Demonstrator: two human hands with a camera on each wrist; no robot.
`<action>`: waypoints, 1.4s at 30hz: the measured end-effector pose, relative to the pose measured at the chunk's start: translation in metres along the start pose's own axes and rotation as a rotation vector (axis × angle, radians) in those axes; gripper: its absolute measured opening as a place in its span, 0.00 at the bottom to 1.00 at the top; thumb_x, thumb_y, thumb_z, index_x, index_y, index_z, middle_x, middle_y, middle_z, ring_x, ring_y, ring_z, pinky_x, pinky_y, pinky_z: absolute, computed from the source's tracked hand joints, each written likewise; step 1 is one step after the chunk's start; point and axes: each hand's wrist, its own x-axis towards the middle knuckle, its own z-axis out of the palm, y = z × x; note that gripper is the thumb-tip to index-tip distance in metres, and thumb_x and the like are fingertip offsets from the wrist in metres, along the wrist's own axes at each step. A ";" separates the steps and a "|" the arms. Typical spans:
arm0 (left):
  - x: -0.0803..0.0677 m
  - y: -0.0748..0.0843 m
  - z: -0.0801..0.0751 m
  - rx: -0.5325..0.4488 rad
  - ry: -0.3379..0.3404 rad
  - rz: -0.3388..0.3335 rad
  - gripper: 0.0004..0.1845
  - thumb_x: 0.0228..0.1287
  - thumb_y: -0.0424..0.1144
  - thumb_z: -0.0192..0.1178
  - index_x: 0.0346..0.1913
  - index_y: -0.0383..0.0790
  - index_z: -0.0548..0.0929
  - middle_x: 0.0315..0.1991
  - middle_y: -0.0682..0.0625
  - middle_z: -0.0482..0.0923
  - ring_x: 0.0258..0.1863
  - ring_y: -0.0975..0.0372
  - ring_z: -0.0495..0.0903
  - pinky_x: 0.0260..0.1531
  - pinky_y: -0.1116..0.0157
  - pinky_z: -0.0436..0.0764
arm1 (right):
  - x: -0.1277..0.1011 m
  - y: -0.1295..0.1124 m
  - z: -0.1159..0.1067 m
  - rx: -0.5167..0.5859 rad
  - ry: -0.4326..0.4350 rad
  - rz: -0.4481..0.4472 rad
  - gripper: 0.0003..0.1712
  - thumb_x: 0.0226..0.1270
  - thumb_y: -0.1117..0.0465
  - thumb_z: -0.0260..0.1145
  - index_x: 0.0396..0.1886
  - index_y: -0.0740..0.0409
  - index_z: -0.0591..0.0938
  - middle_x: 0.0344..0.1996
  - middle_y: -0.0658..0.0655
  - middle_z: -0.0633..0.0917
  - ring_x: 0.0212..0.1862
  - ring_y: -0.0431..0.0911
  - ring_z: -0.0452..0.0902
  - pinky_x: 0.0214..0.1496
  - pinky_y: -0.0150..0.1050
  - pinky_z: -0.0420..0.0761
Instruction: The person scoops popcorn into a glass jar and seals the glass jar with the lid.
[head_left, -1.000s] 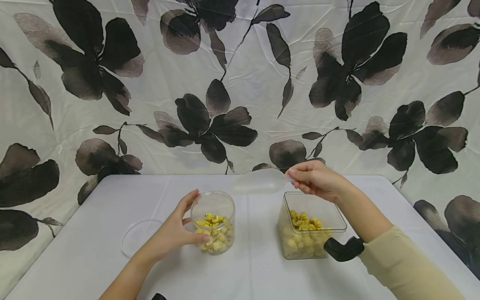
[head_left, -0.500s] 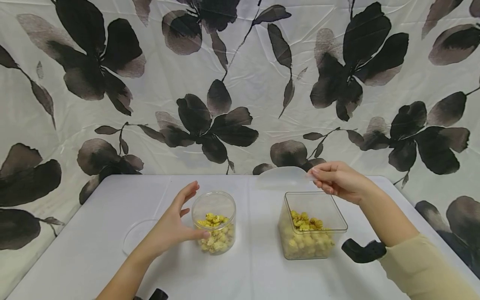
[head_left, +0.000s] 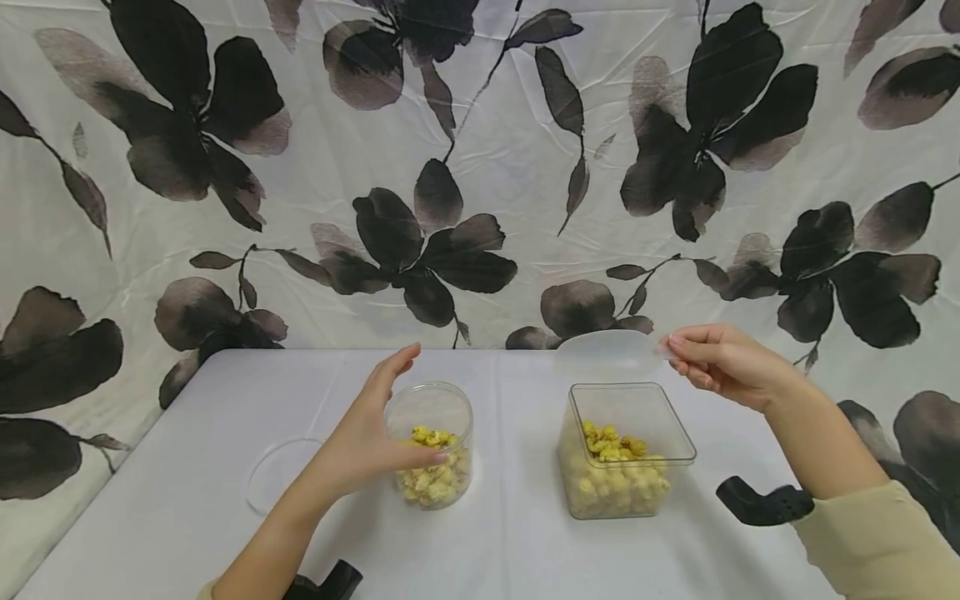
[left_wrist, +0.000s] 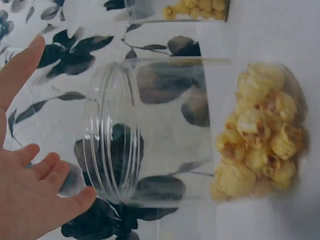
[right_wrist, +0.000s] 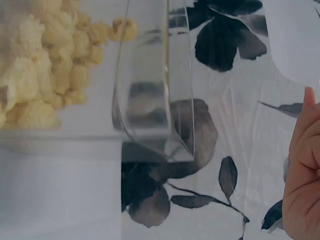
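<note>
White table [head_left: 187,500], flowered cloth [head_left: 480,167] behind it.
I see my right hand's [head_left: 720,367] fingertips pinching a clear scoop [head_left: 607,352] just past the square tub [head_left: 630,450], at its 12 o'clock. My left hand [head_left: 375,442] is spread, thumb touching the round jar [head_left: 431,442]; a lid [head_left: 277,475] lies at the jar's 9 o'clock.

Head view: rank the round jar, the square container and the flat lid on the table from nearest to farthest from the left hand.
From the left hand:
1. Round jar, touching its fingers, on its right.
2. Flat lid, on the table to its left.
3. Square container, farther right.
</note>
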 end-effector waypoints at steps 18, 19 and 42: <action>0.019 0.026 0.049 -0.080 -0.089 -0.025 0.58 0.34 0.39 0.79 0.71 0.52 0.55 0.68 0.60 0.54 0.67 0.64 0.55 0.62 0.55 0.62 | -0.017 0.003 -0.021 -0.069 0.051 0.005 0.15 0.72 0.67 0.50 0.38 0.57 0.84 0.23 0.50 0.79 0.19 0.35 0.68 0.22 0.23 0.71; 0.020 0.027 0.053 -0.083 -0.094 -0.021 0.58 0.34 0.39 0.79 0.71 0.52 0.55 0.68 0.59 0.54 0.67 0.64 0.55 0.62 0.56 0.62 | -0.017 0.003 -0.021 -0.098 0.062 0.009 0.15 0.72 0.67 0.50 0.38 0.56 0.84 0.23 0.50 0.79 0.19 0.35 0.68 0.22 0.23 0.71; 0.040 0.020 0.147 -0.248 -0.200 -0.141 0.61 0.36 0.44 0.78 0.72 0.57 0.47 0.71 0.51 0.49 0.69 0.55 0.52 0.61 0.49 0.61 | -0.018 -0.028 0.019 -1.138 0.101 -0.068 0.05 0.65 0.65 0.61 0.32 0.61 0.82 0.18 0.47 0.72 0.18 0.37 0.65 0.19 0.33 0.68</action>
